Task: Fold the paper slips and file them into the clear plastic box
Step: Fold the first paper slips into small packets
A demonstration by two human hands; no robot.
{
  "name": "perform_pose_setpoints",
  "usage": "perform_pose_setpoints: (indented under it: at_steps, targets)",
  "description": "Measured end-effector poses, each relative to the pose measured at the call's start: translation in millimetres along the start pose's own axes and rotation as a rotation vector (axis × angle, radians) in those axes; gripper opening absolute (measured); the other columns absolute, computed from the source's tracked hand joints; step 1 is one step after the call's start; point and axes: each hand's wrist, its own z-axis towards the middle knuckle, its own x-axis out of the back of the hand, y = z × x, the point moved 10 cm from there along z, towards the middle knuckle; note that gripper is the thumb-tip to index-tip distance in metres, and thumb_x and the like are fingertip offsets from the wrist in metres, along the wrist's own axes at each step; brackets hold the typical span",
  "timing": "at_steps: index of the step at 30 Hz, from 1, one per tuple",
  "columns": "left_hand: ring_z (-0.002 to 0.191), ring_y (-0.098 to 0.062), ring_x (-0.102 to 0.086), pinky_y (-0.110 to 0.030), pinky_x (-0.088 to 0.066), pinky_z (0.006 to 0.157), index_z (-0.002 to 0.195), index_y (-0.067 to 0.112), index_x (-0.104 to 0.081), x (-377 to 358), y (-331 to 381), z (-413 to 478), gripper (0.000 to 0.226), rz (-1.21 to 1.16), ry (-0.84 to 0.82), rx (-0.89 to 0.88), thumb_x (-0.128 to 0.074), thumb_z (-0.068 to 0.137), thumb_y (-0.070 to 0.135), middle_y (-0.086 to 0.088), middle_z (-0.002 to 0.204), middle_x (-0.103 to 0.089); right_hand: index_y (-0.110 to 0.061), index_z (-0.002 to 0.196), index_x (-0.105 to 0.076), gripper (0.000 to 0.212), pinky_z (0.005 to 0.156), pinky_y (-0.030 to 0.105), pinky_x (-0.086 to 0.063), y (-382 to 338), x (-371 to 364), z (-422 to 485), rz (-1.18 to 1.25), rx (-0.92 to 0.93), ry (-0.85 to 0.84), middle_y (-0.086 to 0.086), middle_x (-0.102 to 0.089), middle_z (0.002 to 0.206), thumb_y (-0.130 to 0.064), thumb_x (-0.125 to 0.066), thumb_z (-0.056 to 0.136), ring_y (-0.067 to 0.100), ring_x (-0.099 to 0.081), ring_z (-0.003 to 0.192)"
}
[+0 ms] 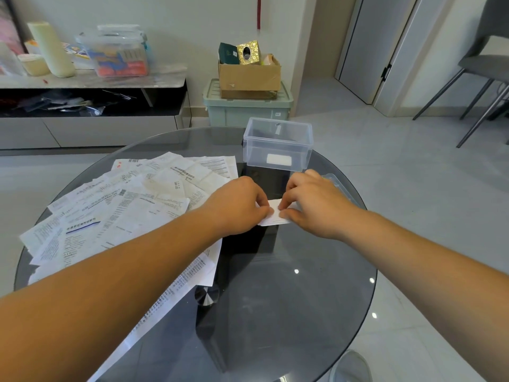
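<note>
Now: my left hand and right hand each pinch an end of one small folded paper slip lying on the glass tabletop, just short of the clear plastic box at the far edge. Unfolded slips fan across the left side.

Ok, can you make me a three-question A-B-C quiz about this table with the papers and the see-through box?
1. Where does the clear plastic box stand? A) on the floor B) on the glass table C) on a chair
2. What colour is the storage bin under the cardboard box? A) red B) black C) pale green
3. What about the small paper slip? A) it lies untouched B) left hand and right hand pinch it C) it is in the box
Answers: B, it sits near the table's far edge; C, its lid and walls are pale green; B, fingers of both hands grip it.
</note>
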Motion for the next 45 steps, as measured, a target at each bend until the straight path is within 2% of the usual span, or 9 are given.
perform_pose_setpoints:
  at_steps: [4, 8, 13, 16, 19, 22, 27, 37, 45]
  targets:
    - [0.079, -0.014, -0.062, -0.019, -0.046, 0.071, 0.097, 0.024, -0.08, -2, -6, 1, 0.011, -0.073, 0.008, 0.043, -0.072, 0.091, 0.029, 0.007, 0.101, -0.07, -0.033, 0.112, -0.075, 0.022, 0.084, 0.032, -0.027, -2, 5, -5, -0.054, 0.055, 0.058, -0.006, -0.047, 0.111, -0.04, -0.062, 0.096, 0.017, -0.036, 0.108]
    - [0.077, -0.012, -0.06, -0.02, -0.047, 0.074, 0.102, 0.024, -0.08, -3, -8, 0, 0.014, -0.068, 0.02, 0.037, -0.071, 0.091, 0.029, 0.008, 0.105, -0.069, -0.034, 0.12, -0.072, 0.026, 0.08, 0.031, -0.019, -6, 2, -9, -0.127, 0.117, 0.039, -0.01, -0.057, 0.11, -0.038, -0.053, 0.101, 0.017, -0.039, 0.107]
    - [0.086, -0.012, -0.055, -0.021, -0.045, 0.08, 0.107, 0.025, -0.078, 1, -4, -3, 0.018, -0.003, 0.051, 0.007, -0.07, 0.093, 0.031, 0.012, 0.105, -0.053, -0.034, 0.116, -0.073, 0.024, 0.082, 0.033, -0.022, -7, 4, -11, -0.102, 0.119, 0.082, -0.012, -0.061, 0.109, -0.037, -0.055, 0.101, 0.018, -0.041, 0.106]
    - [0.087, -0.012, -0.053, -0.022, -0.046, 0.083, 0.106, 0.025, -0.078, 1, -3, -4, 0.017, -0.005, 0.047, 0.003, -0.07, 0.093, 0.032, 0.007, 0.116, -0.058, -0.035, 0.118, -0.072, 0.025, 0.084, 0.033, -0.021, -4, 1, -10, -0.08, 0.089, 0.052, -0.012, -0.059, 0.113, -0.038, -0.053, 0.102, 0.017, -0.04, 0.108]
    - [0.097, -0.016, -0.056, -0.027, -0.051, 0.092, 0.107, 0.028, -0.075, -1, -2, -6, 0.017, 0.013, 0.049, -0.007, -0.068, 0.093, 0.034, 0.003, 0.123, -0.056, -0.035, 0.12, -0.069, 0.025, 0.084, 0.032, -0.022, -2, -2, -8, -0.071, 0.064, 0.036, -0.012, -0.057, 0.114, -0.038, -0.052, 0.102, 0.017, -0.041, 0.109]
    - [0.096, -0.017, -0.059, -0.023, -0.05, 0.084, 0.107, 0.028, -0.071, 7, -2, -8, 0.016, -0.071, 0.115, -0.019, -0.068, 0.092, 0.034, 0.003, 0.116, -0.058, -0.035, 0.119, -0.069, 0.025, 0.085, 0.033, -0.023, 2, 2, -7, -0.01, 0.008, 0.051, -0.01, -0.056, 0.109, -0.035, -0.052, 0.102, 0.018, -0.04, 0.109]
    - [0.091, -0.005, -0.058, -0.011, -0.041, 0.069, 0.105, 0.025, -0.064, 22, -11, -13, 0.016, -0.252, 0.221, 0.032, -0.07, 0.092, 0.031, 0.008, 0.105, -0.061, -0.032, 0.113, -0.071, 0.023, 0.095, 0.041, -0.035, 6, 21, -8, 0.106, -0.052, 0.15, -0.007, -0.055, 0.105, -0.031, -0.053, 0.101, 0.019, -0.043, 0.108]
    - [0.089, -0.003, -0.057, -0.011, -0.04, 0.067, 0.104, 0.029, -0.058, 25, -18, -19, 0.02, -0.298, 0.233, 0.077, -0.071, 0.091, 0.036, 0.012, 0.102, -0.06, -0.027, 0.105, -0.071, 0.016, 0.09, 0.038, -0.042, 8, 32, -14, 0.207, -0.082, 0.242, -0.009, -0.054, 0.096, -0.033, -0.059, 0.098, 0.015, -0.046, 0.098]
    - [0.089, -0.006, -0.058, -0.014, -0.043, 0.067, 0.108, 0.029, -0.056, 29, -24, -24, 0.022, -0.289, 0.231, 0.105, -0.07, 0.092, 0.036, 0.009, 0.106, -0.06, -0.024, 0.109, -0.07, 0.018, 0.087, 0.035, -0.044, 6, 37, -15, 0.228, -0.085, 0.282, -0.008, -0.056, 0.097, -0.033, -0.06, 0.097, 0.015, -0.048, 0.098]
